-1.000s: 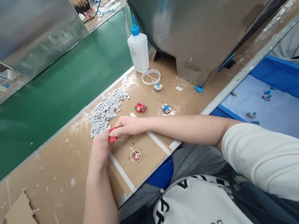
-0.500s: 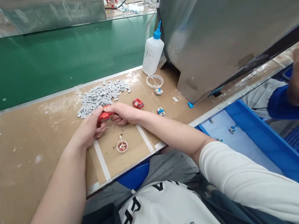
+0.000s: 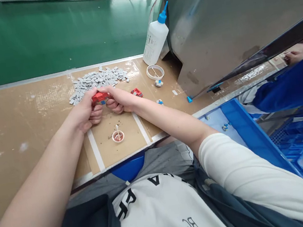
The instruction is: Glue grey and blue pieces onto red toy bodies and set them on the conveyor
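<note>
Between my two hands is a small red plastic part (image 3: 99, 97) with a bit of blue on its underside. My left hand (image 3: 89, 110) grips its left end, thumb on top and fingers curled below. On the other end, my right hand (image 3: 115, 99) holds it in the same way. Behind the hands lies a heap of small grey pieces (image 3: 97, 80). A second red part (image 3: 136, 92) rests just beyond my right wrist. Nearer to me, a small cup (image 3: 118, 136) of reddish-brown liquid has a thin white stick standing in it.
At the back stands a white bottle (image 3: 155, 40) with a blue nozzle, beside a white ring (image 3: 155, 72) and a small white-and-blue piece (image 3: 158, 83). A large metal panel (image 3: 229, 20) bounds the right. A blue tray (image 3: 245, 125) sits below the table edge, near another person's blue sleeve (image 3: 292, 79).
The camera view has tilted downward, so the table sits higher in the picture. My hands still hold the red part, now turned slightly with blue showing underneath. The other person's arm has shifted.
</note>
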Demonstrator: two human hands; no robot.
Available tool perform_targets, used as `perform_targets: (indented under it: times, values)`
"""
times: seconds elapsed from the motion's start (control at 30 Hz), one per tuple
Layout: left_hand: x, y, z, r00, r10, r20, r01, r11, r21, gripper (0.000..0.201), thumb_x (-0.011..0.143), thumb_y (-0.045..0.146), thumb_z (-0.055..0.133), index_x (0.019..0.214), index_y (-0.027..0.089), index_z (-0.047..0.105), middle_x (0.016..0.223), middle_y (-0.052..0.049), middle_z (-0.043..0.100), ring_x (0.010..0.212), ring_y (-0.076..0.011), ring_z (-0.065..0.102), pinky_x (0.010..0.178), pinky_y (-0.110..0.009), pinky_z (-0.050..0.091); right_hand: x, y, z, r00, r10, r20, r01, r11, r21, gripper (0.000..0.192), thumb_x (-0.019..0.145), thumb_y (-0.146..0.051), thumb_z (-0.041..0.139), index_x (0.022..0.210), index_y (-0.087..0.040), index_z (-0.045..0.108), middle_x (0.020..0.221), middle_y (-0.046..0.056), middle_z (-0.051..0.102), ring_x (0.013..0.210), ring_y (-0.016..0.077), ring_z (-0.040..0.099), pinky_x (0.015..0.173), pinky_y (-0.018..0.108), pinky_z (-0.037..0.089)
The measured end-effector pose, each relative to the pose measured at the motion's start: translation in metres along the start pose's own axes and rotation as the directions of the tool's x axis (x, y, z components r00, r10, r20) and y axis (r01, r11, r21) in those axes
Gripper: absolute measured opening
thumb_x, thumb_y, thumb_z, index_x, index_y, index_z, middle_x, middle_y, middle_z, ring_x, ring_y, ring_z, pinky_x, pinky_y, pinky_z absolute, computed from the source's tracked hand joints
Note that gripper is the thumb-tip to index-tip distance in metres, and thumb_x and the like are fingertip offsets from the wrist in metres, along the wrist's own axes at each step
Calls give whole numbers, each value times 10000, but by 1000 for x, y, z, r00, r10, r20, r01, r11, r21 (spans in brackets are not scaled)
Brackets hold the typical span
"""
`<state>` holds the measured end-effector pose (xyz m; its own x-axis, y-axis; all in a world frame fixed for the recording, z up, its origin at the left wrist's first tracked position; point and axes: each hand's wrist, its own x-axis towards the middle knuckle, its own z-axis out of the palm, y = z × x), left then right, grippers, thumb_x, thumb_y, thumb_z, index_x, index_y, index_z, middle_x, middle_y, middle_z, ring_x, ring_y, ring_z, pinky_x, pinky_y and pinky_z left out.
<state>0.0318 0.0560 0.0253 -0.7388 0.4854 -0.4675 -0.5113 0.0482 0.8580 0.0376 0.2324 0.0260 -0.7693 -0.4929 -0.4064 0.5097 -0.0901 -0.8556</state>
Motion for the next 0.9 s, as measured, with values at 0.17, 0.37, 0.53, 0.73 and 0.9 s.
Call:
perform_targets:
  times: [0.17, 0.37, 0.53, 0.73, 0.9]
  values:
    - [9, 3, -5, 999, -49, 15, 49, 999, -11, 641, 891, 836, 599, 679, 260, 413, 475, 102, 181, 367, -67, 80, 323, -227, 80, 3, -3, -3, 999, 29, 21, -29, 999, 42, 562, 1092, -656, 440, 747, -271, 220, 584, -137, 136, 474, 53, 30, 353, 177, 71]
    - [10, 6, -4, 998, -66, -13, 66, 998, -13, 672, 850, 848, 642, 653, 272, 357, 464, 104, 166, 369, -68, 73, 312, -227, 78, 0, -7, 0, 999, 50, -1, -50, 998, 49, 559, 1094, -652, 436, 748, -282, 198, 580, -132, 138, 469, 47, 41, 366, 180, 68]
    - [12, 6, -7, 996, -91, -13, 91, 996, -8, 718, 830, 892, 635, 628, 273, 332, 454, 96, 173, 361, -70, 87, 306, -228, 89, 1, -10, 2, 996, 86, -25, -84, 995, 56, 577, 1053, -640, 512, 740, -280, 187, 577, -134, 141, 465, 51, 32, 342, 188, 56]
    - [16, 7, -13, 990, -130, 48, 130, 992, 0, 778, 787, 915, 664, 598, 279, 258, 433, 84, 198, 348, -69, 128, 295, -225, 135, 0, -11, 3, 993, 110, -38, -108, 993, 45, 587, 1062, -662, 484, 722, -285, 190, 572, -134, 124, 482, 56, 30, 360, 201, 52]
    - [18, 9, -14, 987, -157, 28, 158, 987, -16, 764, 791, 876, 671, 609, 286, 221, 417, 77, 201, 344, -76, 125, 284, -229, 145, 1, -14, 2, 988, 154, -23, -154, 988, 30, 613, 1083, -720, 372, 690, -285, 191, 558, -131, 116, 461, 36, 56, 436, 209, 30]
